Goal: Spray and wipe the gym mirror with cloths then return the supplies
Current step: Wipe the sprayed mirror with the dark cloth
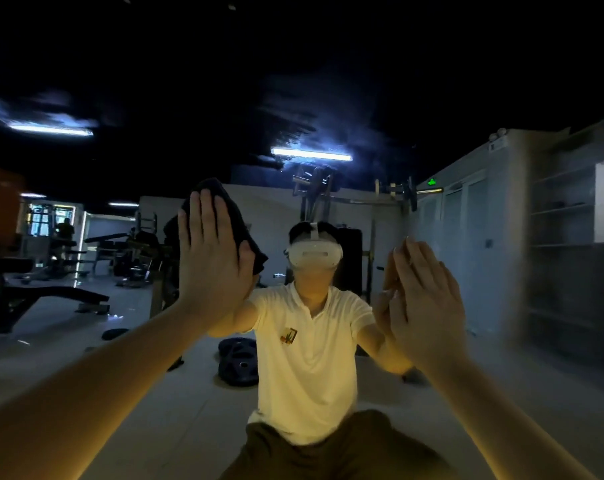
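Observation:
The gym mirror [415, 98] fills the whole view and reflects me, a person in a white shirt with a headset. My left hand [212, 258] lies flat with straight fingers, pressing a dark cloth [238, 216] against the glass at upper centre-left. The cloth pokes out above and to the right of my fingers. My right hand [428, 299] is flat on the glass at centre-right, fingers straight, touching its own reflection. No cloth shows under the right hand. No spray bottle is in view.
In the reflection: weight benches [51, 296] at left, stacked weight plates [240, 362] on the floor, a rack [321, 195] behind, white cabinets and shelves [560, 216] at right. Ceiling lights glare on the glass.

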A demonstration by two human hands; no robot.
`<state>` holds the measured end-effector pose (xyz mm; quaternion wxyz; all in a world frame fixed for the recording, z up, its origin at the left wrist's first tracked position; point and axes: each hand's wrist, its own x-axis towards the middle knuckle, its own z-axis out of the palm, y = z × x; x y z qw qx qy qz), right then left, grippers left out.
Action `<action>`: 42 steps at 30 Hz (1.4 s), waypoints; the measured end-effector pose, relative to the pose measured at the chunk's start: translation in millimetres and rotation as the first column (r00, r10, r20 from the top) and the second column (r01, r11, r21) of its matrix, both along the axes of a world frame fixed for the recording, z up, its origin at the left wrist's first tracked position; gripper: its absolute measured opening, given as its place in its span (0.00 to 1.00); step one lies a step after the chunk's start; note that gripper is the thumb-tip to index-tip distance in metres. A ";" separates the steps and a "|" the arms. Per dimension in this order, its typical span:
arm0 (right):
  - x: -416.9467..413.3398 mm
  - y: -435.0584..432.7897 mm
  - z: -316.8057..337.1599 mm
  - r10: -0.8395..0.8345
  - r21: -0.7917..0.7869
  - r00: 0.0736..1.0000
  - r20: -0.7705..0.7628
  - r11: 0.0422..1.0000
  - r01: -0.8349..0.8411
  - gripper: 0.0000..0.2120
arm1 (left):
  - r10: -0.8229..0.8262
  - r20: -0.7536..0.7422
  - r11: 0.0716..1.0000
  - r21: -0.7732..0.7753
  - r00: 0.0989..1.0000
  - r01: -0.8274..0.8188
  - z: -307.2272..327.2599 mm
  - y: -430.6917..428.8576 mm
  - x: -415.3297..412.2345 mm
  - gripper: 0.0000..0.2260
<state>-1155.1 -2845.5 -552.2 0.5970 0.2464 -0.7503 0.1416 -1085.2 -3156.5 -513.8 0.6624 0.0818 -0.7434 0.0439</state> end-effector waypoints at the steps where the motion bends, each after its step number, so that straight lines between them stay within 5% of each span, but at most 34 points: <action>1: -0.5 2.7 0.4 -0.006 0.024 1.000 0.000 1.000 0.006 0.30 | -0.011 -0.012 1.000 0.014 1.000 0.011 3.3 8.5 -3.6 0.33; 13: -11.0 75.6 12.8 0.054 -0.026 0.998 -0.043 0.998 -0.055 0.26 | -0.069 0.105 0.969 -0.228 0.992 0.091 37.9 149.0 -53.3 0.34; 22: -27.5 135.9 30.0 -0.007 -0.051 0.999 0.036 0.999 0.009 0.33 | 0.020 0.246 0.898 -0.430 0.969 0.091 31.7 288.4 -84.9 0.34; 28: -15.1 143.8 34.7 0.062 0.005 0.988 0.141 0.998 -0.063 0.37 | 0.002 0.282 0.816 -0.555 0.959 0.162 29.7 271.3 -82.6 0.33; 31: -19.2 138.6 31.1 0.028 -0.008 0.992 0.127 1.000 -0.027 0.28 | -0.004 0.241 0.877 -0.466 0.971 0.119 34.7 217.4 -70.5 0.34; 37: -26.5 124.2 24.0 0.003 -0.039 0.990 0.138 0.999 0.002 0.35 | 0.058 0.174 0.985 -0.172 0.983 -0.028 9.4 109.1 -29.9 0.33; 42: -27.0 137.5 0.0 -0.001 -0.023 0.999 0.050 1.000 0.002 0.33 | 0.017 0.081 1.000 0.022 0.997 -0.019 -48.4 110.0 -28.0 0.33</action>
